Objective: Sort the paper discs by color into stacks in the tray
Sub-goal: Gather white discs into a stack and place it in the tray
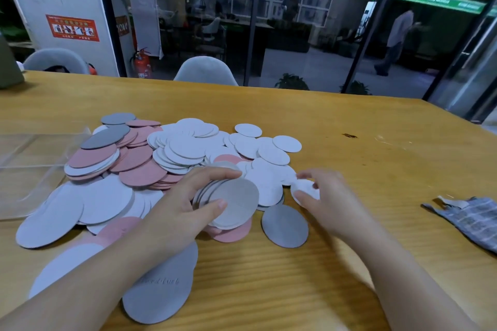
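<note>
To gather one colour cleanly, the left hand (188,204) should keep its small stack of grey discs (234,201) squared between thumb and curled fingers while the right hand (320,196), pinching a single white disc (305,191) by its edge, lifts it without dragging its neighbours. The mixed heap of paper discs (161,158) spreads over the wooden table (349,263) just ahead of both hands, and the clear tray (32,164) sits at the heap's left edge, well apart from the right hand
</note>
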A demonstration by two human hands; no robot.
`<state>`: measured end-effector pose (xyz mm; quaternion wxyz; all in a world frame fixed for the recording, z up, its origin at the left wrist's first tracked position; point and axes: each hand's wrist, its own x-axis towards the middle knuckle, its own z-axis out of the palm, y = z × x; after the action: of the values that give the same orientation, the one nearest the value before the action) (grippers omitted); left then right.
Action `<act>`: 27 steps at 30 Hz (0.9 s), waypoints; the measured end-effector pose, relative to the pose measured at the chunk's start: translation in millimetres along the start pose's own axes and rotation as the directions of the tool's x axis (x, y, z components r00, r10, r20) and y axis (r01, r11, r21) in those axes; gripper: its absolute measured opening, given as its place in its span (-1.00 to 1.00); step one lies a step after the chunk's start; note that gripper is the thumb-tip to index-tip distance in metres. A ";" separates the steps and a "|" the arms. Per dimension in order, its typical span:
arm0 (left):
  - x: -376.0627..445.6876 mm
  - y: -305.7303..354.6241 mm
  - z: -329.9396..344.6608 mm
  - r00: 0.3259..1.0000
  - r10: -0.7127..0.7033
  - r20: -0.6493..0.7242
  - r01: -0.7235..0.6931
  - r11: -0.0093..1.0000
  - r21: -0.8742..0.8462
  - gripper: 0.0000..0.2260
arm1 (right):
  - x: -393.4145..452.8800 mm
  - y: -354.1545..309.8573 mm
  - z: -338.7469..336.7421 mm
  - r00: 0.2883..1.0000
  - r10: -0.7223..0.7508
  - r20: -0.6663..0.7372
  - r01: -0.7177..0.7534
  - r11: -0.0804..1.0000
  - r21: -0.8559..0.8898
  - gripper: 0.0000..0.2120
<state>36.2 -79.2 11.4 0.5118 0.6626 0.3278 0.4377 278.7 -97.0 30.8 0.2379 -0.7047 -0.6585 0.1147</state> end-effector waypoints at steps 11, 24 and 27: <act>-0.2 -5.6 1.0 0.999 -0.030 -0.026 0.030 1.000 0.001 -0.67 | 21.6 19.9 -4.5 0.992 0.085 0.097 -0.086 0.996 -0.001 -0.75; -0.2 -1.9 2.5 0.995 -0.062 -0.079 0.056 0.996 -0.073 -0.67 | 38.4 -16.0 10.4 0.963 -0.126 0.238 0.096 0.986 0.133 -0.77; 1.2 0.2 1.8 0.990 -0.096 -0.104 0.081 0.986 -0.143 -0.68 | 40.7 -19.3 13.8 0.962 -0.143 0.234 0.112 0.984 0.139 -0.76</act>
<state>38.3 -78.9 11.7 0.5565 0.5852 0.3536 0.4720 259.6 -54.1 34.5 0.2058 -0.6251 -0.7184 0.2254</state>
